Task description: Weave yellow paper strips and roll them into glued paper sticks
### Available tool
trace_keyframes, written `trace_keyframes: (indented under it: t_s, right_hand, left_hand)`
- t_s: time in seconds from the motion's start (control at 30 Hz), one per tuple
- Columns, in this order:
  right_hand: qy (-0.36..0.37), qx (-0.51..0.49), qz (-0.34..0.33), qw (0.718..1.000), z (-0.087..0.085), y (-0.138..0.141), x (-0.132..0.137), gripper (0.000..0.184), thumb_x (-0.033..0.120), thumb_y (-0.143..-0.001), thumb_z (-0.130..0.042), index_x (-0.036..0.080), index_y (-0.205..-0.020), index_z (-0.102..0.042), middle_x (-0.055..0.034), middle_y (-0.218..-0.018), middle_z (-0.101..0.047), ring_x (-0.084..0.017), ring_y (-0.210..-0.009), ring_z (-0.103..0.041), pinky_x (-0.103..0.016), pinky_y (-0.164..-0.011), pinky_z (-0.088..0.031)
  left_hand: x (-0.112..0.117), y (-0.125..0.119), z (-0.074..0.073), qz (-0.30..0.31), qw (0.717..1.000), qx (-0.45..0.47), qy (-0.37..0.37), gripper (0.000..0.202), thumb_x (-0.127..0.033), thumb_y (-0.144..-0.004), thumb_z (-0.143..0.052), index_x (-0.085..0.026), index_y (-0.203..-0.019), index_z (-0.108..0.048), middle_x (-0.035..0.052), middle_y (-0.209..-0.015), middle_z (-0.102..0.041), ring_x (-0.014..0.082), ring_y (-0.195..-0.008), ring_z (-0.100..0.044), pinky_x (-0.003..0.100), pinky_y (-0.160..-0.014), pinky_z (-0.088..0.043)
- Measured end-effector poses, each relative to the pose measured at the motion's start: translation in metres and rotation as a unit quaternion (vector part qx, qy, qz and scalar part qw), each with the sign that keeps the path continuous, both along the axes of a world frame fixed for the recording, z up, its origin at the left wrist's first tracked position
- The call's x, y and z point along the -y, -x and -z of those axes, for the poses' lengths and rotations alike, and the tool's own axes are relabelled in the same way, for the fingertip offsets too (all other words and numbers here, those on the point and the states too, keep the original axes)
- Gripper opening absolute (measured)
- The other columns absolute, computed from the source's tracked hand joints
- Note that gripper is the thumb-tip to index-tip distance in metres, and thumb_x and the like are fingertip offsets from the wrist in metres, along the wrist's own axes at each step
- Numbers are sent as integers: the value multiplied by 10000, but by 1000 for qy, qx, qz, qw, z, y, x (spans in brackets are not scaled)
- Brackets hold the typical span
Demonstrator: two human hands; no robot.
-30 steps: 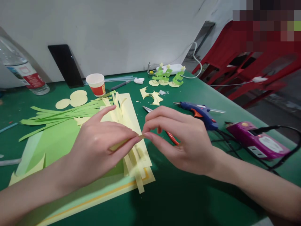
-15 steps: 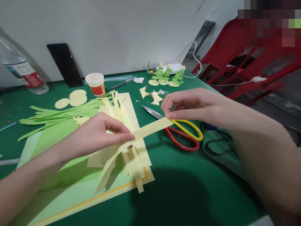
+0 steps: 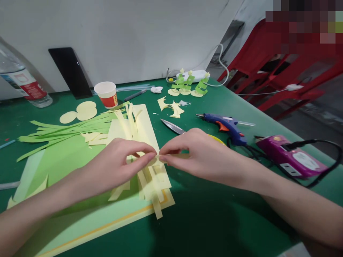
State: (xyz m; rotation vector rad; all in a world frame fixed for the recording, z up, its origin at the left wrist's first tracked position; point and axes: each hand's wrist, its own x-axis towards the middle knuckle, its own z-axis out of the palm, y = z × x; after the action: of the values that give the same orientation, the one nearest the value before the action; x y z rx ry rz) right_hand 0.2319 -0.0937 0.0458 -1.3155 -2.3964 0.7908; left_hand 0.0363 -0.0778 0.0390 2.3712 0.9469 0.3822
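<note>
Close together over the pale yellow papers, my left hand [image 3: 120,157] and my right hand [image 3: 198,153] pinch one paper strip [image 3: 182,156] between thumbs and fingers, the fingertips almost meeting. My hands hide much of the strip. Below them, loose pale yellow strips [image 3: 158,207] lie across cream sheets [image 3: 146,121]. Scissors [image 3: 173,127] rest on the table behind my right hand, which covers most of the handles. To the left, cut green paper strips [image 3: 64,130] lie by a green sheet [image 3: 72,157].
Right of my hands are a blue glue gun [image 3: 225,125] and a purple power box [image 3: 292,155] with black cords. Farther back stand a paper cup [image 3: 105,94], a bottle [image 3: 29,85], a dark phone [image 3: 71,73] and small green paper trees [image 3: 201,85]. Red chairs [image 3: 294,78] stand beyond the table.
My right hand has moved left and down to my left hand, bringing the held ends of the strip together. The glue gun and purple box now show, and the scissors' handles are mostly covered.
</note>
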Motion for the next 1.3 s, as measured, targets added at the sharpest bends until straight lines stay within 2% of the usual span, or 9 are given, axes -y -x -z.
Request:
trace_keyframes:
  t_s: [0.1,0.2,0.47,0.67,0.8,0.9,1.03,1.13,1.3]
  right_hand:
    - [51,-45,37,997,-2,-1,-3,195,197,-773,-514,158,-674,-677,11,-531,-605,-74,-455,-479,-207,-435,-342]
    - [129,-99,44,986,-3,-3,-7,177,209,-762,-520,155,-669,-660,12,-529,-604,-78,-449,-543,-185,-439,-417]
    - [231,-178,63,955,-8,-9,-10,131,190,-724,-584,174,-597,-613,37,-451,-568,-70,-349,-508,-181,-333,-389]
    - [173,-152,68,971,-21,-38,-22,183,260,-723,-639,179,-559,-631,28,-409,-556,-62,-335,-497,-173,-306,-353]
    - [136,-117,64,982,-27,-64,-31,234,317,-741,-618,159,-572,-651,48,-382,-522,-30,-344,-474,-171,-330,-306]
    - [116,-91,77,986,-29,-73,-33,230,302,-748,-601,141,-594,-660,54,-398,-524,-23,-358,-474,-186,-363,-309]
    - [141,-64,42,987,-24,-56,-27,205,298,-740,-600,170,-585,-641,37,-435,-551,-54,-385,-512,-158,-346,-367]
    - [150,-70,5,986,-16,-31,-17,186,257,-761,-561,179,-607,-631,28,-510,-594,-59,-404,-527,-151,-340,-374]
    - [135,-46,-24,989,-6,-6,-6,198,216,-783,-504,165,-695,-674,30,-498,-564,-64,-419,-509,-166,-377,-374]
  left_hand:
    - [1,2,1,41,991,-30,-123,264,-371,-833,-521,-195,-1014,-597,34,-963,-681,174,-823,-631,273,-684,-489]
    - [-1,3,4,75,972,-48,-219,174,-221,-853,-486,-156,-971,-596,55,-909,-685,182,-805,-628,296,-683,-475]
    - [-4,8,8,62,943,-63,-320,243,-88,-834,-404,-143,-944,-613,40,-759,-705,164,-612,-626,262,-511,-432]
    - [-18,16,-1,23,962,-6,-272,244,-120,-815,-434,-174,-931,-641,30,-789,-730,157,-628,-673,232,-521,-487]
    - [-34,22,-4,29,985,40,-166,264,-116,-811,-444,-214,-941,-651,-2,-727,-732,134,-572,-675,200,-522,-528]
    - [-47,29,0,-23,990,-5,-136,374,-65,-788,-383,-205,-1025,-637,17,-938,-720,163,-751,-689,242,-626,-561]
    - [-54,32,6,-84,986,6,-146,455,-6,-755,-319,-179,-1001,-660,26,-1083,-671,207,-1011,-613,342,-848,-509]
    - [-40,23,4,-41,992,120,6,383,-65,-816,-349,-199,-982,-667,2,-943,-714,141,-802,-675,242,-709,-547]
    - [-2,2,-4,17,994,17,106,197,-324,-821,-540,-278,-948,-684,-38,-800,-716,125,-638,-637,185,-515,-480]
